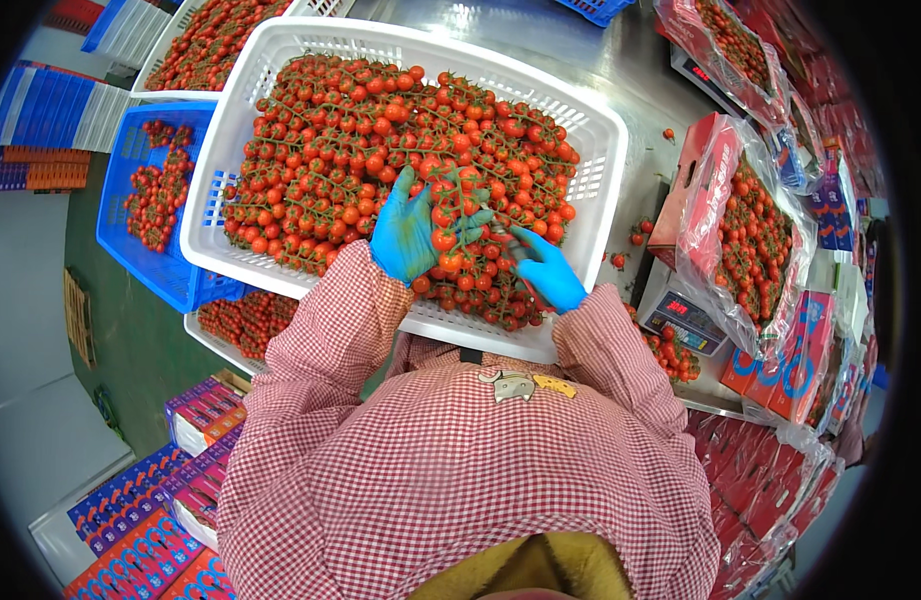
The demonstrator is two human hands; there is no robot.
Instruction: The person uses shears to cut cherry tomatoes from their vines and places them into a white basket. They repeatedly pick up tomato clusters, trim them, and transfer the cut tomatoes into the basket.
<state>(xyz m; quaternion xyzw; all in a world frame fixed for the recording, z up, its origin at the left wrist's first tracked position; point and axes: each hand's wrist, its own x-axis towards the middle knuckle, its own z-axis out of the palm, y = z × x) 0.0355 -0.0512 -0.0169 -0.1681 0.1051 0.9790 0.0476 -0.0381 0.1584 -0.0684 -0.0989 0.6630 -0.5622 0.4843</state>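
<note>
A large white plastic basket (pixel 618 176) full of cherry tomatoes on the vine (pixel 333 150) lies before me. Over its near half, my left hand (pixel 402 236), in a blue glove with stained fingers, is turned palm up. It holds a truss of cherry tomatoes (pixel 447 240), whose green stem runs across the fingers. My right hand (pixel 554 271), also gloved in blue, grips a pair of snips (pixel 514 246). Their blades point up and left towards the truss; the tips are hard to make out among the fruit.
To the left stands a blue basket (pixel 111 217) with some tomato trusses. At right, a lined red carton (pixel 704 187) of tomatoes sits on a digital scale (pixel 681 321). Loose tomatoes (pixel 637 238) lie on the metal table (pixel 644 161). Stacked printed boxes (pixel 141 547) are at lower left.
</note>
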